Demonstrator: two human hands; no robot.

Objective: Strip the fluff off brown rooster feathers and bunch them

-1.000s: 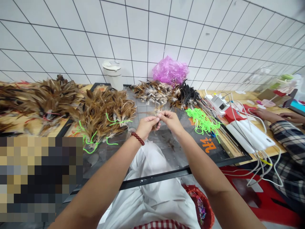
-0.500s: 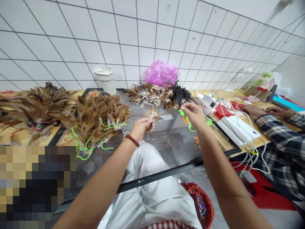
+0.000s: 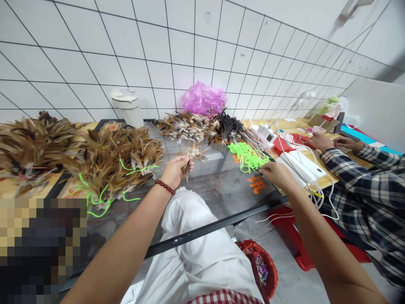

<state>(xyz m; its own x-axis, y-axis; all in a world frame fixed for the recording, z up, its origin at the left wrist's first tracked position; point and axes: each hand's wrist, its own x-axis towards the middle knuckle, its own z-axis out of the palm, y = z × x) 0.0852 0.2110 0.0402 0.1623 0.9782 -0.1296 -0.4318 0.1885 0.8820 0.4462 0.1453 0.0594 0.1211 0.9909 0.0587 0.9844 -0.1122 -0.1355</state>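
Your left hand (image 3: 175, 169), just left of the frame's centre, is closed around a small bunch of feathers (image 3: 192, 153), thumb and fingers pinched on its lower part. The bunch's long axis runs nearly up and down in the frame: the fluffy tips fan toward the upper right, at the tiled wall, and the thin quill ends poke out below your fist, toward you. Your right hand (image 3: 277, 174) is well apart from it, right of centre, low on the glass tabletop (image 3: 221, 192), its fingertips at the lower right edge of the neon green cords (image 3: 248, 155); whether they grip anything cannot be told. A heap of brown feathers (image 3: 117, 162) lies at middle left, a pink plastic bag (image 3: 204, 99) by the wall, and a co-worker's plaid sleeve (image 3: 363, 171) at the right edge.
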